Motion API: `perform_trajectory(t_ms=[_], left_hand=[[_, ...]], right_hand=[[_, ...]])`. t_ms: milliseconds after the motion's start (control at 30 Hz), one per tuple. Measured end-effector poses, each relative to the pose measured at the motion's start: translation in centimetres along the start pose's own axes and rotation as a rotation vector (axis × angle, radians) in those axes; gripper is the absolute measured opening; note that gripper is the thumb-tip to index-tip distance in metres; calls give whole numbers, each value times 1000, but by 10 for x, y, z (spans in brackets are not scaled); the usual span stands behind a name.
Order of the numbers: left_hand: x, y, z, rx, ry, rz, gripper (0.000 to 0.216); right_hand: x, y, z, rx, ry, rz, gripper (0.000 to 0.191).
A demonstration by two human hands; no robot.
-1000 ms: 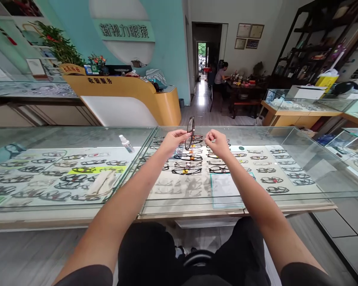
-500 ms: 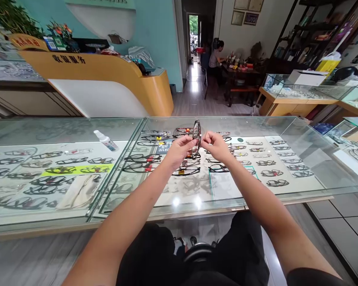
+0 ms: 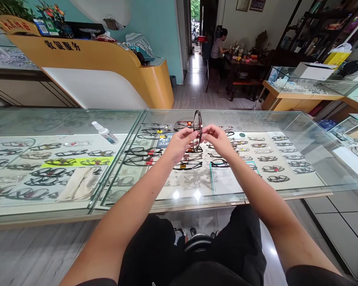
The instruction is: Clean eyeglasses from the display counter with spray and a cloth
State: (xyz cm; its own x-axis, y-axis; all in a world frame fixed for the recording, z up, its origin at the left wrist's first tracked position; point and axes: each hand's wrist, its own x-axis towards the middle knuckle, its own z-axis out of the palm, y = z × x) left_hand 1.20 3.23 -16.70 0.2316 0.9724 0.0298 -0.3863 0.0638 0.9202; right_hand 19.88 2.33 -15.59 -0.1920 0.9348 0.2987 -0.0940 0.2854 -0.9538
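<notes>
- Left hand [image 3: 181, 145]: grip clamped on the glasses [image 3: 198, 124], upright above the far middle of the glass tabletop [image 3: 170, 191]; turned edge-on, their lenses are hard to make out;
- Right hand [image 3: 217, 140]: fingers at the glasses' right side; cannot tell whether its grip pinches them;
- Forearms partly hide the displayed frames [image 3: 187, 165] below;
- Spray bottle [image 3: 106, 133] at left;
- Far: teal wall [image 3: 156, 43], cut off above; seated person [image 3: 218, 51], small.

My round, thin-rimmed eyeglasses [image 3: 197, 124] look dark, my cloth trousers [image 3: 149, 250] plain black, the long flat strip [image 3: 77, 162] bright yellow.
</notes>
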Motion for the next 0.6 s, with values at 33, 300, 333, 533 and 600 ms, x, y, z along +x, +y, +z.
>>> perform_trajectory(t_ms=[33, 300, 333, 533, 600], left_hand=[[0, 0, 1, -6, -2, 6, 57], [0, 1, 2, 9, 16, 40, 57], [1, 0, 1, 24, 25, 46, 57], [7, 3, -8, 163, 117, 151, 56], [9, 5, -13, 271, 133, 212, 52]], right_hand=[[0, 0, 1, 16, -12, 1, 30], [0, 6, 3, 37, -5, -8, 46], [1, 7, 2, 25, 2, -15, 46], [5, 10, -11, -95, 174, -73, 44], [6, 9, -20, -222, 301, -155, 38]])
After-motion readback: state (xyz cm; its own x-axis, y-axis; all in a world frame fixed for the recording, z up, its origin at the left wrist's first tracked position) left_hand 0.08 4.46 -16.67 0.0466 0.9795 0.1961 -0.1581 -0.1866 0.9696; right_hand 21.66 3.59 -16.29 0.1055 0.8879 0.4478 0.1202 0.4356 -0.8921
